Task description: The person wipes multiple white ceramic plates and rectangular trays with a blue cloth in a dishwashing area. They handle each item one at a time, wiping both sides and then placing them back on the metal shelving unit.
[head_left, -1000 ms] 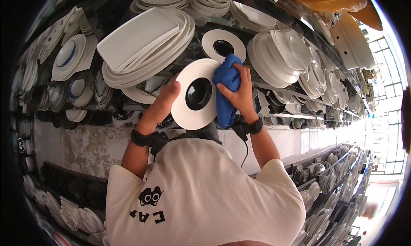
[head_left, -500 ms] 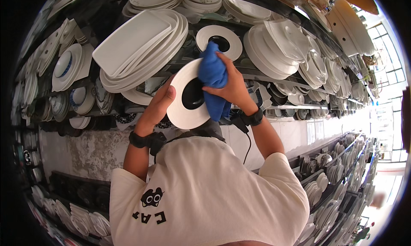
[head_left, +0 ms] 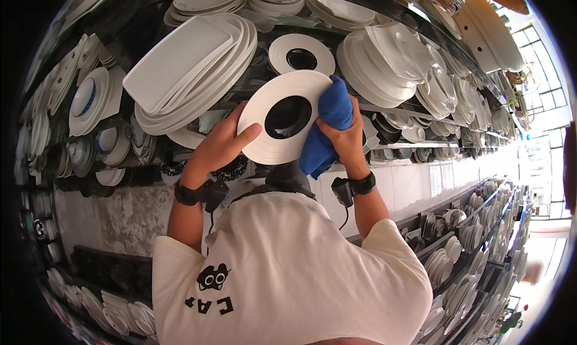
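A round plate with a wide white rim and a glossy black well is held up in front of the shelves. My left hand grips its left edge, thumb on the face of the rim and fingers behind. At the right edge, my right hand is closed round a bunched blue cloth, pressing it against the rim. The cloth's loose end hangs below that hand. Just beyond, a similar white-rimmed, black-centred plate rests on the shelf.
Stacked oblong white platters stand left on the shelf, with stacked white plates to the right. Below are shelves of bowls, including a blue-patterned bowl. Behind me another rack holds many upright plates. The pale floor runs between.
The plate has turned so its face shows more fully. My right hand and the cloth have moved right and down, from across the black well to the rim's right edge.
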{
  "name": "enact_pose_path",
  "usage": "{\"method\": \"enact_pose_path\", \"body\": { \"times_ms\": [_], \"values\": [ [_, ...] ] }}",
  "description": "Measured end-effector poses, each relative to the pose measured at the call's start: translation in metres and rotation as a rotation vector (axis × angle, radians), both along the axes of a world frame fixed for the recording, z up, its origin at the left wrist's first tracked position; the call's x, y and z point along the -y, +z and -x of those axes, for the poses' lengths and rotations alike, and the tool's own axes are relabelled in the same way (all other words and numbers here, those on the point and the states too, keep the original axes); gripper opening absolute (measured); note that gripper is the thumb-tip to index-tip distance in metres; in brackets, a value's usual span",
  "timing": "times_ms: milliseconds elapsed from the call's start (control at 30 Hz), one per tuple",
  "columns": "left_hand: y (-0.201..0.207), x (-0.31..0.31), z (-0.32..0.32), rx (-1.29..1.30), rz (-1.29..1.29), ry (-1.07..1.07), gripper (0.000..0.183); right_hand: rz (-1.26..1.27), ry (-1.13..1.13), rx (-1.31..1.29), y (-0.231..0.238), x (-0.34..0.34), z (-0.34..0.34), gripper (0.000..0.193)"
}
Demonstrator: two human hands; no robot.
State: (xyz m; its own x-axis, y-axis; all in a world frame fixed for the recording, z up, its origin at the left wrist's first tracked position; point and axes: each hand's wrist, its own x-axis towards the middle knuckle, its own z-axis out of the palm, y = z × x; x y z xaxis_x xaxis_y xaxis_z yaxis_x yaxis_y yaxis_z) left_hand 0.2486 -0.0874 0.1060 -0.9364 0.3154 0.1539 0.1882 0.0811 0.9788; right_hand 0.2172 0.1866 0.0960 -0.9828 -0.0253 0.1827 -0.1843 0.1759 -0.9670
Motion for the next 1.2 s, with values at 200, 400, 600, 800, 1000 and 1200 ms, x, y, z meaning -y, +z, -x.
{"method": "enact_pose_path", "body": {
  "times_ms": [200, 400, 600, 800, 1000, 1200],
  "values": [
    [-0.006, 0.004, 0.019, 0.137, 0.321, -0.140, 0.038, -0.269, -0.022, -0.015, 0.010, -0.023, -0.002, 0.070],
    [-0.035, -0.012, 0.036, 0.229, -0.056, -0.010, 0.037, -0.046, -0.080, 0.068, 0.006, -0.042, -0.002, 0.075],
    [-0.034, -0.029, 0.082, 0.439, -0.251, 0.122, 0.037, 0.079, -0.180, 0.103, -0.001, -0.055, -0.022, 0.079],
    [-0.049, -0.043, 0.141, 0.473, -0.294, 0.100, 0.036, 0.049, -0.207, 0.135, -0.031, -0.065, -0.043, 0.079],
    [-0.055, -0.053, 0.176, 0.509, -0.320, 0.068, 0.036, -0.033, -0.301, 0.171, -0.045, -0.077, -0.058, 0.079],
    [-0.070, -0.061, 0.196, 0.557, -0.351, 0.070, 0.034, 0.062, -0.338, 0.216, -0.055, -0.083, -0.066, 0.080]
  ]
}}
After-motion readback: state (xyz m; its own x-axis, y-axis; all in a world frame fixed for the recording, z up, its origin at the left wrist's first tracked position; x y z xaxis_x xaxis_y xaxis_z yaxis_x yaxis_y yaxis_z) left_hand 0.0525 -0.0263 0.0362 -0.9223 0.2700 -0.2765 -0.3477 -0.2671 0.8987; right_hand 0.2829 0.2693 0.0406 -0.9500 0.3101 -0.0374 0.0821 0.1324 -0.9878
